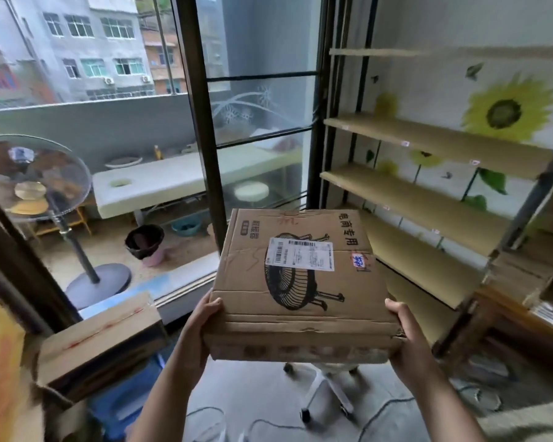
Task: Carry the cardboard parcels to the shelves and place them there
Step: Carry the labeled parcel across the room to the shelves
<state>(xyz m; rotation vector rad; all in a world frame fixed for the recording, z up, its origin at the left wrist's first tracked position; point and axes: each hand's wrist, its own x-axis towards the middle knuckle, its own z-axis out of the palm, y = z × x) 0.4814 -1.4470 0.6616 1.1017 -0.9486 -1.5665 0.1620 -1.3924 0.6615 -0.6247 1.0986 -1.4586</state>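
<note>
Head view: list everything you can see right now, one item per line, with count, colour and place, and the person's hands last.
Held parcel: one, brown cardboard with white label and fan drawing, centre, off the shelves.
Shelves: one rack, tan boards on dark posts, right, boards bare.
Other parcels: at least one, brown with red marks, lower left; more blurred at far right.
Standing fan: one, grey base and clear guard, left, past the glass.
Bed: one, white, on the balcony.
Bin: one, dark over pink, balcony floor.
Chair base: one, white, on casters, under the held parcel.
Left hand: grips the parcel's left edge.
Right hand: grips its right edge.
</note>
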